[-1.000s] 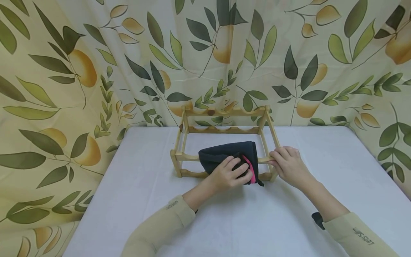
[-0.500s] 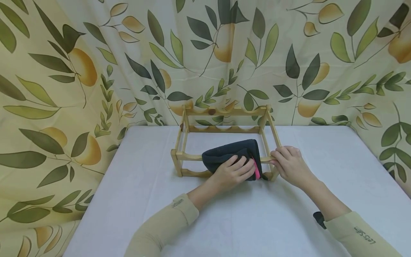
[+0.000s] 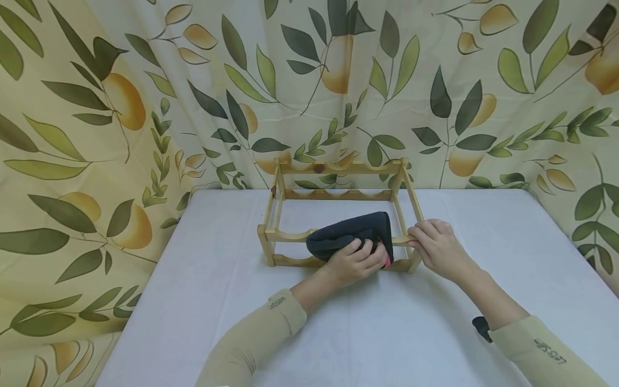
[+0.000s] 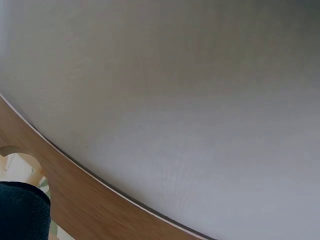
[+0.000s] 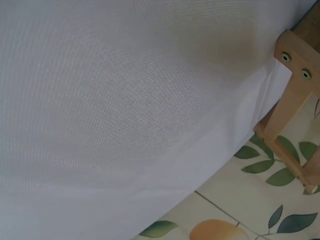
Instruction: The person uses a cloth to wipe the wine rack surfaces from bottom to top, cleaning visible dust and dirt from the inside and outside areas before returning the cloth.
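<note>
A wooden wine rack point(image 3: 341, 194) with scalloped rails stands toward the back of the table. My left hand point(image 3: 355, 262) grips a bundle of dark navy fabric point(image 3: 349, 228) with a bit of pink edge showing, against the rack's front rails. The bundle tapers to a rounded left end, and its underside is hidden. In the left wrist view, some dark fabric point(image 4: 22, 212) shows in a scallop of the wooden rail point(image 4: 95, 197). My right hand point(image 3: 437, 247) holds the right end of the front upper rail. In the right wrist view, the rack's corner point(image 5: 295, 85) has two metal screws.
A white cloth covers the table point(image 3: 217, 301). Behind it and along the left hangs a curtain point(image 3: 159, 102) printed with leaves and fruit, close behind the rack. Beside the right sleeve cuff is a small black object point(image 3: 481, 329).
My left hand and the fabric have shifted slightly right along the front rail, and less of the pink edge shows. My right hand keeps its hold on the rack.
</note>
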### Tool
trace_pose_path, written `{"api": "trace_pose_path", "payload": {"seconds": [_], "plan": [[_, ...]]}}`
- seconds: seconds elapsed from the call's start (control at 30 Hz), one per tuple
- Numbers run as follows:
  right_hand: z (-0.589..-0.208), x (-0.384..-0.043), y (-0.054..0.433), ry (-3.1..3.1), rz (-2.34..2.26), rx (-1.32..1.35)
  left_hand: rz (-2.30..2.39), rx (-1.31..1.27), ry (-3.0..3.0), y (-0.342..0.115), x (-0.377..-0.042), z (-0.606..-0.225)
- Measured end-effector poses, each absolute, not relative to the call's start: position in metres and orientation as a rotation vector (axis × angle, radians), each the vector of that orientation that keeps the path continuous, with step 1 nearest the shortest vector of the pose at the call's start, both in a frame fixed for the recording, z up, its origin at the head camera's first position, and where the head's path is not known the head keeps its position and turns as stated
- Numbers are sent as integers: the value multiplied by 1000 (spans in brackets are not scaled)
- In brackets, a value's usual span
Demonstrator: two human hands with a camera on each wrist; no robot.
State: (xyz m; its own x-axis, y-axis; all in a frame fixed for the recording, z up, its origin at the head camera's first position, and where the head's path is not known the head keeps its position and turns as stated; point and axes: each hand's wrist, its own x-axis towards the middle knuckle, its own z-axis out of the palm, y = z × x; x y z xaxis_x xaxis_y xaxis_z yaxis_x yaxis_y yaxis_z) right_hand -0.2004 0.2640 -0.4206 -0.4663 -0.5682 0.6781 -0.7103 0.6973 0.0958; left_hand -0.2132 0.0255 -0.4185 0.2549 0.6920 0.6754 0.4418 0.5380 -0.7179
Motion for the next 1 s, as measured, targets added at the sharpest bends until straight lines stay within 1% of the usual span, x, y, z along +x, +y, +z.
{"api": "trace_pose_path", "payload": {"seconds": [0.63,1.0], "plan": [[-420,-200,264,-2244,273,953,12,-1194,-1357,26,-211,-413],[-420,-199,263,-2225,286,957,16,-1277,-1520,4,-200,-427]]}}
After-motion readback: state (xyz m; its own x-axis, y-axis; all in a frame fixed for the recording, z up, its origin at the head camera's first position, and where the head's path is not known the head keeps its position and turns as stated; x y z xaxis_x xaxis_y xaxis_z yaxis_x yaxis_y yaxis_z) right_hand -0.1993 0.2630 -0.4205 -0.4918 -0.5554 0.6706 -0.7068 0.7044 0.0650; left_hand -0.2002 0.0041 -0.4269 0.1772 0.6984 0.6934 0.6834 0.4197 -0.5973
